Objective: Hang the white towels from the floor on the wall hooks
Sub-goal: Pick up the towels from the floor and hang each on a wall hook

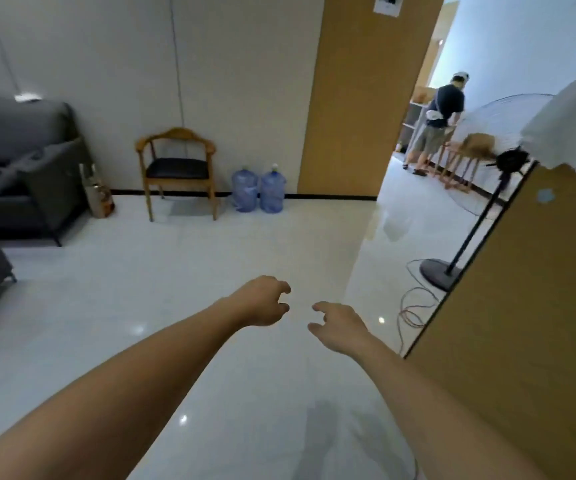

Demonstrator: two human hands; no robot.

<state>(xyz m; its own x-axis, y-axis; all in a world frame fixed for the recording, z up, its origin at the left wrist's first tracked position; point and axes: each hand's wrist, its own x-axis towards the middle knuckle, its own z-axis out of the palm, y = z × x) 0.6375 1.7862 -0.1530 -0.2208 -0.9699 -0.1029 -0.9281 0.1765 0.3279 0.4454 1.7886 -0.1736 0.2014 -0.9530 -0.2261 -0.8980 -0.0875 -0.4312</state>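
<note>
Glossy white floor tiles [210, 271] underfoot. Above them, both bare forearms stretched forward: left hand [262, 301] and right hand [336, 327] near each other but apart, fingers loosely curled, holding nothing. To the right, a tan wall panel [521, 306], with a white towel [570, 123] hanging at its upper edge. Beyond, a black standing fan [508, 159] and loose cable [414, 306]. Farther back, a wooden chair [177, 168], two blue water jugs [258, 190], a grey sofa [20, 161]. Farthest, through the doorway, a person [438, 123] standing.
</note>
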